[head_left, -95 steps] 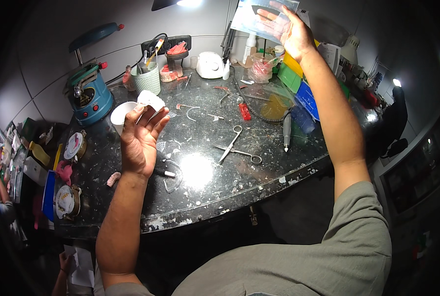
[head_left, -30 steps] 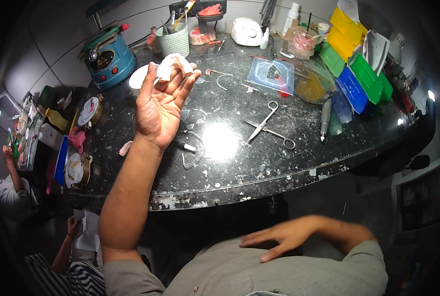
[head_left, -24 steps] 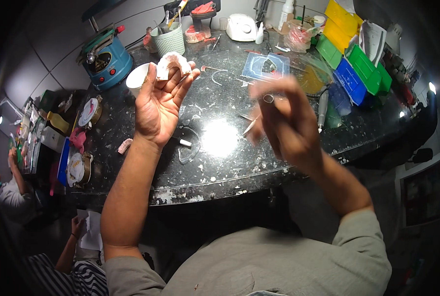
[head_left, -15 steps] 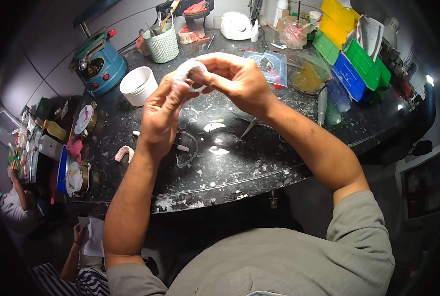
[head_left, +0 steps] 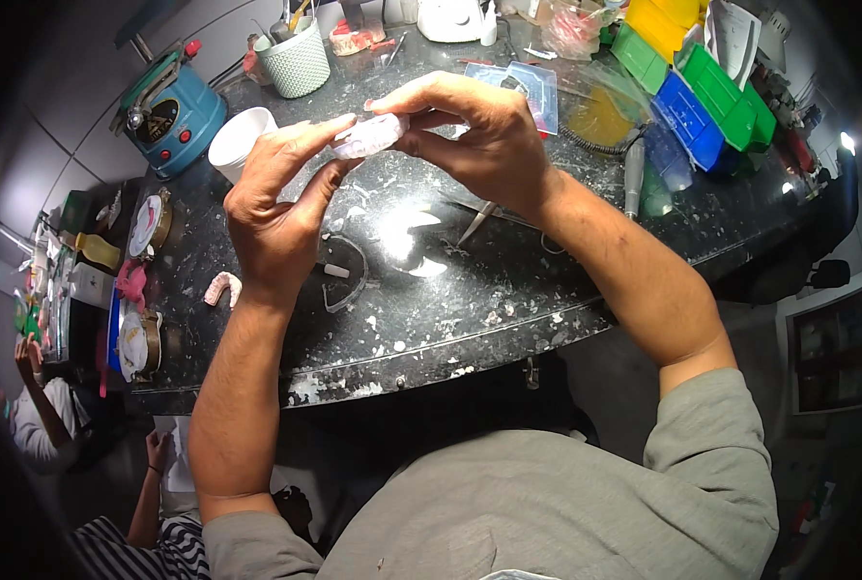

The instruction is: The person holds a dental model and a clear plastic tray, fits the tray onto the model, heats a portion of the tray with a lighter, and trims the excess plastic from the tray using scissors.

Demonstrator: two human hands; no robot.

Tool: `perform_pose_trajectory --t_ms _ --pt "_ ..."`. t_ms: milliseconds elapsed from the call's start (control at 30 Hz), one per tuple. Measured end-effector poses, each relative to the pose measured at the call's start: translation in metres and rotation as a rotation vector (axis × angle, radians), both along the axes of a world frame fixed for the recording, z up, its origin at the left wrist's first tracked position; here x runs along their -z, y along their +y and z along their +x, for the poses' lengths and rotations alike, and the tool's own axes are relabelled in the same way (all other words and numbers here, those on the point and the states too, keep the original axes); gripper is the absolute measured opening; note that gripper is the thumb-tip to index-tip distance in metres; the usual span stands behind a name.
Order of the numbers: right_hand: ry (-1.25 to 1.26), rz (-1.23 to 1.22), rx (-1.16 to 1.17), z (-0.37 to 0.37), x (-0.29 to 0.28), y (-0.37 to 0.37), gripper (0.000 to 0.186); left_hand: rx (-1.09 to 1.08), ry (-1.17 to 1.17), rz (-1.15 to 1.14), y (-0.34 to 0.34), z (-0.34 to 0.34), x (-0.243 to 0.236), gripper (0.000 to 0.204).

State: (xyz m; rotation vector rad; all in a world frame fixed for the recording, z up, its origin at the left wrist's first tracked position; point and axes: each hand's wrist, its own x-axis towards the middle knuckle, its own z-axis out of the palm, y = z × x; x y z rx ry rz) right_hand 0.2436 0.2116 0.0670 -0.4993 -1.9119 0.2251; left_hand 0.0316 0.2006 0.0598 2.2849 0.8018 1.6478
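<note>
Both of my hands are raised over a black speckled worktop [head_left: 508, 290], holding one small pale, pinkish-white dental cast [head_left: 368, 135] between them. My left hand [head_left: 276, 213] grips its left end with fingers and thumb. My right hand [head_left: 479, 135] pinches its right end from above. The hands hide most of the cast. A white cup [head_left: 240, 143] stands just left of my left hand.
A blue round machine [head_left: 175, 114], a green mesh pot of tools [head_left: 296, 63], and yellow, green and blue bins [head_left: 702, 92] line the back. Scissors [head_left: 479, 220], a wire bow [head_left: 344, 285], a pink piece [head_left: 223, 287] lie on the worktop. Another person's arm [head_left: 151, 483] shows lower left.
My right hand came down from the far shelf, dropped to my lap, then rose to meet the left hand and took hold of the cast. The view moved closer.
</note>
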Motion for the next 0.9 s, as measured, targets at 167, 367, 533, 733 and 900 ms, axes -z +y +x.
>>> perform_pose_trajectory --t_ms 167,367,533,733,900 --pt "0.081 -0.065 -0.053 0.000 0.002 -0.002 0.020 -0.144 0.175 0.237 -0.009 0.002 -0.012 0.031" --pt "0.061 -0.046 0.045 -0.005 0.009 -0.002 0.027 -0.187 0.121 0.162 -0.013 0.007 -0.005 0.034" --pt "0.079 0.036 0.142 -0.009 0.005 -0.003 0.036 -0.203 0.070 0.174 -0.016 0.014 -0.004 0.036" --pt "-0.078 0.168 0.060 0.001 0.004 0.000 0.035 -0.274 0.157 0.337 -0.018 0.012 -0.010 0.041" --pt "-0.110 0.272 0.108 0.002 -0.006 -0.005 0.039 -0.293 0.184 0.442 -0.017 0.007 -0.013 0.042"
